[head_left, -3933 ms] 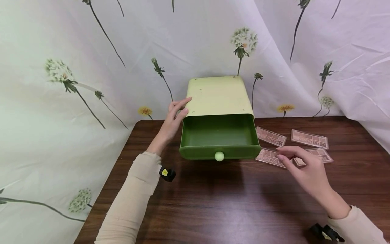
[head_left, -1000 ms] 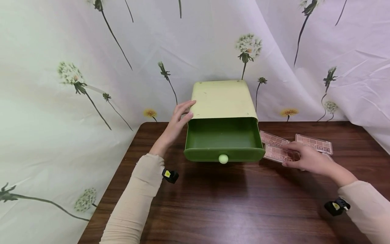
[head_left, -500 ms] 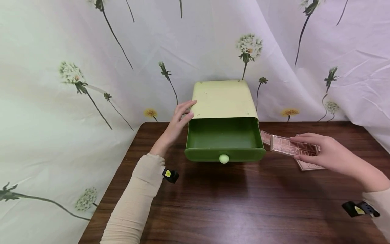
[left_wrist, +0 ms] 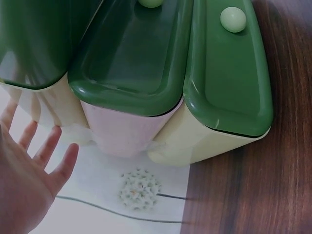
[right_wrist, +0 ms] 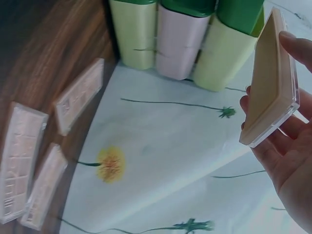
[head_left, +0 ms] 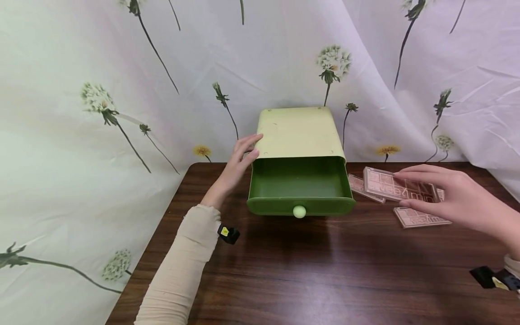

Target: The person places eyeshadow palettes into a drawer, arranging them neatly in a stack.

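Note:
A stacked drawer cabinet (head_left: 298, 133) with a cream top stands at the back, its uppermost green drawer (head_left: 270, 206) pulled out and bare inside. My left hand (head_left: 237, 164) rests on the cabinet's upper left side, fingers extended; the left wrist view shows them spread beside the top tier. Between thumb and fingers my right hand (head_left: 455, 194) pinches an eyeshadow palette (head_left: 392, 184), raised and tilted to the right of the drawer. Seen from the right wrist, that palette (right_wrist: 265, 83) is edge-on, with the fingers behind it.
Three more palettes lie on the wooden table (head_left: 308, 280): one beside the cabinet (head_left: 363, 188), one nearer the front (head_left: 422, 218), one mostly hidden behind my right hand. Two lower drawers (left_wrist: 229, 73) are closed. A flower-print cloth (head_left: 284, 54) hangs behind.
My right hand has reached down to the palettes, taken one and lifted it up and to the right. My left hand stays at the cabinet; the view has shifted slightly.

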Action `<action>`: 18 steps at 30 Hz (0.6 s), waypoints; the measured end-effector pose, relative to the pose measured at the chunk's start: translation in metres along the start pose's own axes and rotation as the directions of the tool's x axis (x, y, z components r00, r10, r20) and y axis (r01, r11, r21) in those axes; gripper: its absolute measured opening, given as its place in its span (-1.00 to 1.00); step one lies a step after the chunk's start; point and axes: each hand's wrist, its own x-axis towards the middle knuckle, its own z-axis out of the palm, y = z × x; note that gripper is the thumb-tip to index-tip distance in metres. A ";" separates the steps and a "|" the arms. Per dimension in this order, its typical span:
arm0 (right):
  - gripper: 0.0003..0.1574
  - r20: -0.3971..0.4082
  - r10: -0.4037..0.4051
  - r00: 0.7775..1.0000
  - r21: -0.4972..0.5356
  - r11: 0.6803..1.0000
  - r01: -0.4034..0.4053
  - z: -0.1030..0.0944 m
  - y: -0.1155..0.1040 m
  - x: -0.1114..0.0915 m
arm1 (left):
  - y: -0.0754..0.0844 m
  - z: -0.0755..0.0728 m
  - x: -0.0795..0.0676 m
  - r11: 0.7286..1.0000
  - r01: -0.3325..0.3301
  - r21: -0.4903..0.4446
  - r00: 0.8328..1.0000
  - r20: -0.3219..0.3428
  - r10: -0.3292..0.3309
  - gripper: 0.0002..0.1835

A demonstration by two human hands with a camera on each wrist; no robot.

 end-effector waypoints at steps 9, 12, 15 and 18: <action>-0.22 0.011 -0.068 0.998 0.031 0.997 0.067 0.002 -0.014 0.017 | -0.027 -0.002 0.009 1.000 -0.022 0.002 1.000 -0.017 0.022 -0.45; -0.22 0.007 -0.092 0.996 0.060 0.994 0.091 0.005 -0.017 0.023 | -0.036 -0.002 0.011 0.999 -0.033 0.005 0.999 -0.030 0.033 -0.46; -0.24 0.009 -0.107 0.994 0.077 0.991 0.106 0.009 -0.022 0.028 | -0.038 -0.001 0.011 0.999 -0.044 0.003 0.998 -0.042 0.045 -0.47; -0.27 0.022 -0.127 0.992 0.091 0.988 0.124 0.012 -0.029 0.035 | -0.038 0.000 0.011 0.999 -0.049 0.005 0.997 -0.051 0.049 -0.47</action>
